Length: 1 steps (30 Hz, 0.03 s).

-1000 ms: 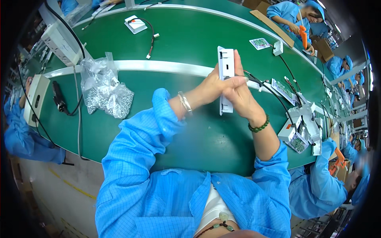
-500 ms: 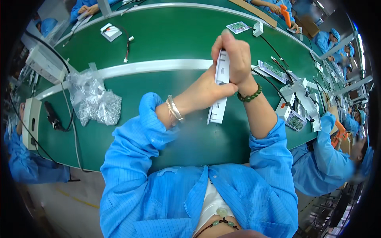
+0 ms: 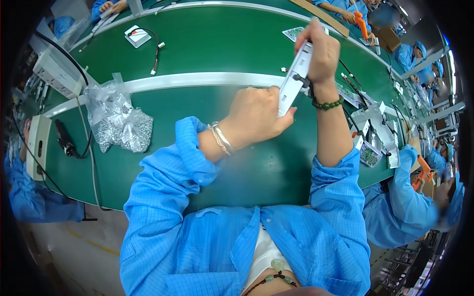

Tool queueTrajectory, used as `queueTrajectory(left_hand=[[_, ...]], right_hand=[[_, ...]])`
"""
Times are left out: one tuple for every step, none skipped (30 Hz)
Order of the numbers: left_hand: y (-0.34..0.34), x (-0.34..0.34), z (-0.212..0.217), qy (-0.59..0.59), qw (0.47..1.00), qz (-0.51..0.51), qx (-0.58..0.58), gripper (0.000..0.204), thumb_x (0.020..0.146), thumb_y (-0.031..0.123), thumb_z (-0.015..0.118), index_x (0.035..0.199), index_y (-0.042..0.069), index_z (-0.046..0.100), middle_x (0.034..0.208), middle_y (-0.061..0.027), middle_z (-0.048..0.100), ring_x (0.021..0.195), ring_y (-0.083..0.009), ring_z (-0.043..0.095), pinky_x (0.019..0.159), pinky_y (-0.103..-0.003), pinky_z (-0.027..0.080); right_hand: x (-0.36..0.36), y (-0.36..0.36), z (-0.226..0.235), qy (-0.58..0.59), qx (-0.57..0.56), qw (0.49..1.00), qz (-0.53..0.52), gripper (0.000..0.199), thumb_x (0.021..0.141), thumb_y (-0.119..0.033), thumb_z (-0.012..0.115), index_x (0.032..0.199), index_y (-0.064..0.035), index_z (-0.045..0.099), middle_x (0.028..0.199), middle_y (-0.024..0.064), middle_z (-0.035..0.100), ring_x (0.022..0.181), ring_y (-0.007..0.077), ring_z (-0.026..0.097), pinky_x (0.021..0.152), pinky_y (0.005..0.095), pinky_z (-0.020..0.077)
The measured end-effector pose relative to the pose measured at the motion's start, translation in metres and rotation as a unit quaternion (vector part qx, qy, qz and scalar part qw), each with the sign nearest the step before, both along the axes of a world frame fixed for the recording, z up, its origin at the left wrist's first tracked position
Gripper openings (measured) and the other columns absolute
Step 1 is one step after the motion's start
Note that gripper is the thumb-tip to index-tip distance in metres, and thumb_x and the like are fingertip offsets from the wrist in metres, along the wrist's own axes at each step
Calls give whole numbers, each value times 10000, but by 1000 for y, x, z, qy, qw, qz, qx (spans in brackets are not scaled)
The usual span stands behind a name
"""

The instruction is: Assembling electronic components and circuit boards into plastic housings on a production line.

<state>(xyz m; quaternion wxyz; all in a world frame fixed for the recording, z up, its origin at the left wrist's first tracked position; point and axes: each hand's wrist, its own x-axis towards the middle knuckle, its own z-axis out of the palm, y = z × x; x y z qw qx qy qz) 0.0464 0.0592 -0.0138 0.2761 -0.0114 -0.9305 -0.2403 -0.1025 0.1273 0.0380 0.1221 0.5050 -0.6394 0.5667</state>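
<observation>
A long, narrow white plastic housing (image 3: 292, 92) is held tilted above the green table, its far end leaning right. My left hand (image 3: 254, 114) grips its near end, with the thumb stuck out to the right. Around the far end my right hand (image 3: 324, 58) is closed, its fingers partly hidden behind the part. A dark cable piece (image 3: 302, 79) crosses the housing's middle and runs under my right wrist. Small slots show in the white face.
On the left lies a clear bag of small metal parts (image 3: 121, 130), beside a cabled black connector (image 3: 65, 140). White housings (image 3: 377, 121) and circuit boards (image 3: 368, 154) crowd the right. A white rail (image 3: 197, 80) crosses the table (image 3: 237, 177). A co-worker's blue sleeve (image 3: 402, 185) is at right.
Both hands have shifted the housing right, and it has tilted from nearly upright toward the right. My left hand now sits at its near end, and the dark cable piece has come into view.
</observation>
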Motion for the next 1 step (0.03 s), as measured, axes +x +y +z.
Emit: queueTrajectory(left_hand=[[1, 0, -1, 1, 1000, 10, 10, 404, 695, 342, 609, 692, -57, 544, 522, -169, 551, 461, -298, 559, 478, -363, 464]], right_hand=[[-2, -5, 0, 32, 18, 999, 2, 523, 901, -355, 330, 560, -22, 546, 468, 53, 498, 412, 115, 474, 420, 213, 345]])
